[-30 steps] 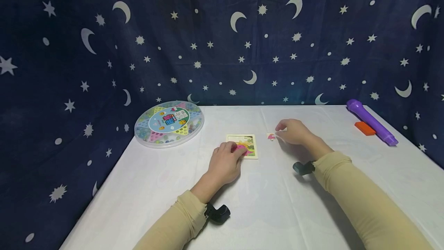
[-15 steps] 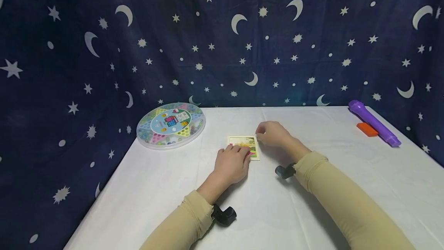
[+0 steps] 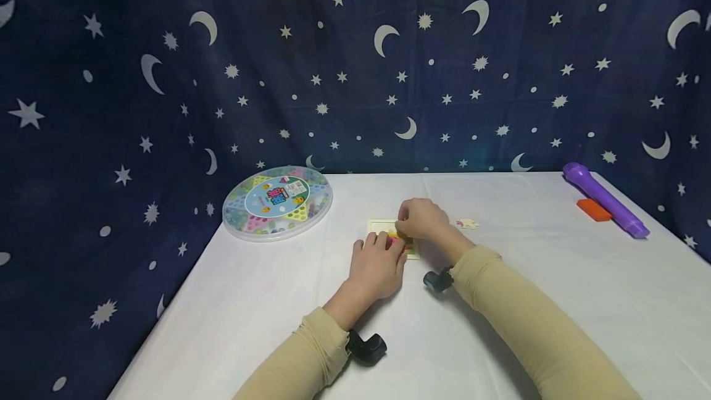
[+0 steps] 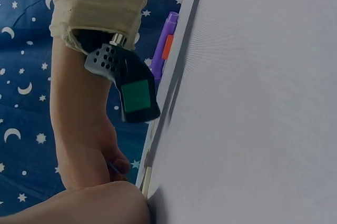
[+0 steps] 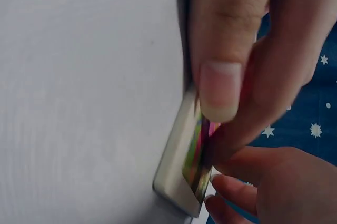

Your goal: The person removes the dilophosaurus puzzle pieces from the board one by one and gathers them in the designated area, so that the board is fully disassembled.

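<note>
Left hand point(image 3: 378, 270), fingers relaxed, rests on jigsaw tray point(image 3: 381, 226) on worktop point(image 3: 266, 301); right hand point(image 3: 423, 220) narrow over tray, cannot tell whether pinching anything. Loose jigsaw piece point(image 3: 467, 224) near. Best: brace tray, align before pressing.

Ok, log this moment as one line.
left hand: on framed puzzle | right hand: at puzzle, grip unclear | loose piece: right of puzzle

Puzzle frame point(image 5: 174, 155): smooth, matt, wood-like to my eye. Tablecloth point(image 3: 433, 338): matt cloth, lightly creased. Curtain point(image 3: 355, 48): matt printed cloth, softly folded. Round box point(image 3: 278, 204): clear plastic, glossy. Microphone point(image 3: 605, 200): smooth plastic, slight sheen. Block point(image 3: 593, 209): smooth, material unclear to me. My right sleeve point(image 3: 536, 320): matt cloth, wrinkled. My right wrist camera point(image 4: 138, 76): plastic, with a shiny metal-looking fitting point(image 4: 117, 39).
</note>
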`<state>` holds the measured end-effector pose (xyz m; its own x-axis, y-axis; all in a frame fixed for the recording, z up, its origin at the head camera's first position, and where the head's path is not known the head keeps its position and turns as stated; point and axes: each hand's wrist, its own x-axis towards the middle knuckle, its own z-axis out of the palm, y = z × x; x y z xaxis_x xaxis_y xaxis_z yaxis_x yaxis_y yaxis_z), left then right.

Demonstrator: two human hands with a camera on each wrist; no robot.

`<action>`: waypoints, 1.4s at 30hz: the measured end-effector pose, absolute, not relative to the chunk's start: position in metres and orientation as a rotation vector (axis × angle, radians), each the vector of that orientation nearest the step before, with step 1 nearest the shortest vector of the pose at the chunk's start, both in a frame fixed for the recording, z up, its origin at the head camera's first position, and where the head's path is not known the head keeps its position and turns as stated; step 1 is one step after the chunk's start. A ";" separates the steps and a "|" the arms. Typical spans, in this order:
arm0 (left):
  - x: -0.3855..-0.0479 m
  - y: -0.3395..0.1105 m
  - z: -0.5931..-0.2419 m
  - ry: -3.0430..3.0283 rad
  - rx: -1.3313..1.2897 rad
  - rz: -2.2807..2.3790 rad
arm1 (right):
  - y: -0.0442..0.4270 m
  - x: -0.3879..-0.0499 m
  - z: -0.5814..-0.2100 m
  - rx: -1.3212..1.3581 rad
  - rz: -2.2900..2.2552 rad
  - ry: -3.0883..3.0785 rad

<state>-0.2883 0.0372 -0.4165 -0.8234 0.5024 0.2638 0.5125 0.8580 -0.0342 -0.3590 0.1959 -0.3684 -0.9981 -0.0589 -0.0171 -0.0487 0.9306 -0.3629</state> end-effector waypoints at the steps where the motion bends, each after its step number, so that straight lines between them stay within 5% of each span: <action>1: -0.288 0.038 -0.417 -2.770 -0.769 -0.058 | 0.195 -0.360 -0.369 -0.077 -0.575 3.062; 31: -0.288 0.039 -0.416 -2.833 -0.748 -0.055 | 0.196 -0.357 -0.374 -0.103 -0.523 3.132; 42: -0.287 0.038 -0.416 -2.823 -0.748 -0.075 | 0.221 -0.357 -0.369 -0.215 -0.883 2.945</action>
<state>-0.2870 0.0379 -0.4157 -0.8464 0.4830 0.2244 0.4943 0.8693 -0.0070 -0.3574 0.2211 -0.3694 -0.9885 -0.1503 -0.0167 -0.1163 0.8263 -0.5510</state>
